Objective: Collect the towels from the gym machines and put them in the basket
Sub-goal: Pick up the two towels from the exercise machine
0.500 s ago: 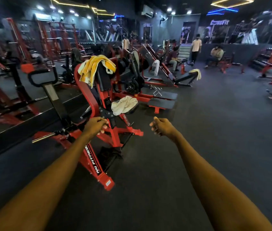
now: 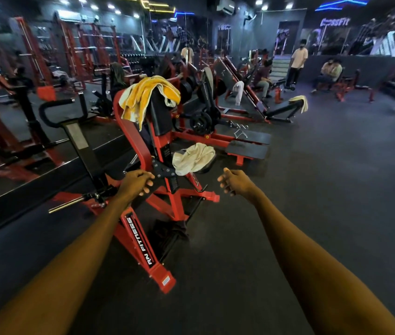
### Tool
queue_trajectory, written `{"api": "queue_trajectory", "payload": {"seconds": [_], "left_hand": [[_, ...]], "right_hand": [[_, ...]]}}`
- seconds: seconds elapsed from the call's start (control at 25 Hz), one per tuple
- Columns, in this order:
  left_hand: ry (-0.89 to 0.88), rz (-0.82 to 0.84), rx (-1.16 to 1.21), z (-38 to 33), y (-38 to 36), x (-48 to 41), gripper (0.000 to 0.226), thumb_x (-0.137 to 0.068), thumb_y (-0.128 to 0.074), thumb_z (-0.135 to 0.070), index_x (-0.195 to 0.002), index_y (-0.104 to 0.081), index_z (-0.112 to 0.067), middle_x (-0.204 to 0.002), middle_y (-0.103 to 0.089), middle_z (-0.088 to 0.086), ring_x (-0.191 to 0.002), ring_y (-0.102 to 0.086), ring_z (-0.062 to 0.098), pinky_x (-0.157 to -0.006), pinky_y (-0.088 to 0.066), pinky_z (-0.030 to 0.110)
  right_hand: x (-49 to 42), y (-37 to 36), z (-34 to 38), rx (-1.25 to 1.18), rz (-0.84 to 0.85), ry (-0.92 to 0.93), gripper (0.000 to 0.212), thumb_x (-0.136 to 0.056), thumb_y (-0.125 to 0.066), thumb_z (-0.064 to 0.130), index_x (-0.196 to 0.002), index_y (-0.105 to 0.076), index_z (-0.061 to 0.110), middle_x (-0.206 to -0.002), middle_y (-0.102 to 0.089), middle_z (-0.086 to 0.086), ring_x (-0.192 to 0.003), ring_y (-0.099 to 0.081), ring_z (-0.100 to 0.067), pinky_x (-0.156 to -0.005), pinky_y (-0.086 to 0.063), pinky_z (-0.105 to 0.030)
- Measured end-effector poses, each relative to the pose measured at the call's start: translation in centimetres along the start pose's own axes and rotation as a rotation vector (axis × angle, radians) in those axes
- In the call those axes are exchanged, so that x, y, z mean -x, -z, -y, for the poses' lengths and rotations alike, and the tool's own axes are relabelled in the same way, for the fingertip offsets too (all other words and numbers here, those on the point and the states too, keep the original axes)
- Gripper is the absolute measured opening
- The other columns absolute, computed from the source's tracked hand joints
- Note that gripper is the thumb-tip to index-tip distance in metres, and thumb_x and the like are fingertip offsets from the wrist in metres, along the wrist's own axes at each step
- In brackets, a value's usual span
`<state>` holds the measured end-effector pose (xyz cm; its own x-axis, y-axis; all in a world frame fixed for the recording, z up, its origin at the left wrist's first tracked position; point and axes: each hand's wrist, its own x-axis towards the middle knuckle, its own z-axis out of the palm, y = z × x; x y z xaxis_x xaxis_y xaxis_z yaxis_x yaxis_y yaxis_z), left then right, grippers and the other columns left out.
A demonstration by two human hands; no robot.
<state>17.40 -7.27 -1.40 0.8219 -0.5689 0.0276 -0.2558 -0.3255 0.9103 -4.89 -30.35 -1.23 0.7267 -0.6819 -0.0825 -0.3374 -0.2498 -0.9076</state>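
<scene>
A yellow-and-white towel [image 2: 150, 97] is draped over the top of a red machine [image 2: 140, 240] straight ahead. On that machine's black seat lies a cream towel [image 2: 191, 158]. Farther back, a white towel [image 2: 238, 91] hangs on a slanted machine, and a pale one [image 2: 300, 101] sits on the end of a black bench. My left hand [image 2: 137, 181] reaches out below the seat, fingers loosely curled and holding nothing. My right hand [image 2: 234, 181] is stretched out just right of the cream towel, fingers curled and empty. No basket is in view.
Red racks and a mirror wall [image 2: 34, 122] line the left side. More red machines [image 2: 215, 105] stand behind. One person stands [image 2: 296, 65] and others sit [image 2: 329, 73] at the back right. Dark rubber floor [image 2: 324, 177] spreads to the right.
The view has drawn a little closer to the red machine. Both hands stay stretched forward and empty, in about the same pose.
</scene>
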Motion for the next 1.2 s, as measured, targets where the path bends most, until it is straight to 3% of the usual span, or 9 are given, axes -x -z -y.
{"api": "queue_trajectory", "payload": {"seconds": [0.32,0.64,0.72,0.8,0.92,1.0,1.08,1.12,1.2], "left_hand": [[0.024,-0.014,-0.017,0.5,-2.9,-16.3,0.022,-0.094,-0.051,-0.015,-0.08,-0.068,-0.017,-0.066,-0.063,0.0,-0.048,-0.052,0.012,-0.045,-0.036,0.022],[0.042,-0.03,0.038,0.0,-6.0,-30.5,0.021,-0.094,-0.05,-0.016,-0.082,-0.067,-0.015,-0.066,-0.062,0.001,-0.05,-0.052,0.014,-0.045,-0.035,0.022],[0.058,-0.031,0.043,0.3,-6.5,-34.3,0.021,-0.095,-0.05,-0.015,-0.082,-0.067,-0.015,-0.066,-0.061,0.001,-0.048,-0.051,0.012,-0.044,-0.034,0.021],[0.063,-0.027,0.061,0.8,-6.8,-38.7,0.022,-0.095,-0.049,-0.014,-0.082,-0.066,-0.015,-0.067,-0.06,0.002,-0.045,-0.05,0.01,-0.042,-0.033,0.02],[0.069,-0.009,0.103,1.3,-7.0,-45.7,0.021,-0.096,-0.05,-0.015,-0.082,-0.066,-0.014,-0.069,-0.06,0.003,-0.046,-0.048,0.011,-0.039,-0.031,0.017],[0.066,-0.007,0.104,1.4,-7.0,-49.8,0.02,-0.096,-0.05,-0.014,-0.084,-0.066,-0.014,-0.068,-0.06,0.003,-0.044,-0.049,0.009,-0.038,-0.032,0.015],[0.049,0.009,0.072,1.4,-7.1,-52.7,0.019,-0.096,-0.05,-0.015,-0.085,-0.066,-0.014,-0.068,-0.06,0.001,-0.043,-0.05,0.006,-0.038,-0.033,0.014],[0.053,0.021,0.066,1.5,-7.2,-54.2,0.019,-0.096,-0.051,-0.016,-0.084,-0.066,-0.015,-0.068,-0.06,0.001,-0.045,-0.05,0.008,-0.039,-0.033,0.014],[0.07,0.052,0.078,1.8,-7.6,-56.9,0.02,-0.096,-0.051,-0.017,-0.083,-0.066,-0.017,-0.068,-0.06,0.001,-0.049,-0.05,0.011,-0.041,-0.033,0.016]], "right_hand": [[-18.7,0.4,-0.1,-0.018,0.05,0.002,0.044,-0.107,-0.033,0.036,-0.088,-0.062,0.009,-0.068,-0.059,-0.003,-0.053,-0.053,-0.015,-0.041,-0.037,-0.022],[-35.7,-1.9,0.2,0.042,0.092,-0.042,0.039,-0.107,-0.033,0.028,-0.096,-0.061,0.003,-0.072,-0.061,-0.006,-0.055,-0.056,-0.018,-0.037,-0.043,-0.021],[-39.7,-3.3,0.0,0.011,0.095,-0.039,0.037,-0.107,-0.035,0.027,-0.091,-0.06,0.004,-0.072,-0.061,-0.007,-0.059,-0.058,-0.022,-0.047,-0.054,-0.027],[-44.0,-4.5,-0.3,0.032,0.088,-0.049,0.036,-0.106,-0.037,0.03,-0.087,-0.06,0.009,-0.075,-0.063,-0.007,-0.069,-0.061,-0.027,-0.064,-0.057,-0.042],[-51.2,-6.0,-0.6,0.144,0.089,-0.109,0.034,-0.104,-0.038,0.036,-0.089,-0.06,0.014,-0.081,-0.065,-0.005,-0.07,-0.061,-0.024,-0.06,-0.051,-0.036],[-55.4,-6.8,-0.4,0.245,0.116,-0.157,0.029,-0.102,-0.041,0.039,-0.094,-0.057,0.015,-0.088,-0.062,-0.006,-0.075,-0.058,-0.022,-0.067,-0.051,-0.038],[-58.6,-7.8,-0.4,0.39,0.111,-0.151,0.035,-0.101,-0.044,0.04,-0.108,-0.059,0.01,-0.107,-0.064,-0.012,-0.093,-0.062,-0.027,-0.074,-0.051,-0.036],[-60.5,-8.5,-0.8,0.465,0.103,-0.154,0.048,-0.1,-0.046,0.044,-0.124,-0.057,0.004,-0.125,-0.061,-0.017,-0.111,-0.061,-0.033,-0.084,-0.049,-0.038],[-62.7,-9.8,-1.9,0.561,0.134,-0.19,0.08,-0.095,-0.052,0.055,-0.151,-0.032,0.0,-0.155,-0.036,-0.023,-0.142,-0.037,-0.039,-0.11,-0.035,-0.042]]}}
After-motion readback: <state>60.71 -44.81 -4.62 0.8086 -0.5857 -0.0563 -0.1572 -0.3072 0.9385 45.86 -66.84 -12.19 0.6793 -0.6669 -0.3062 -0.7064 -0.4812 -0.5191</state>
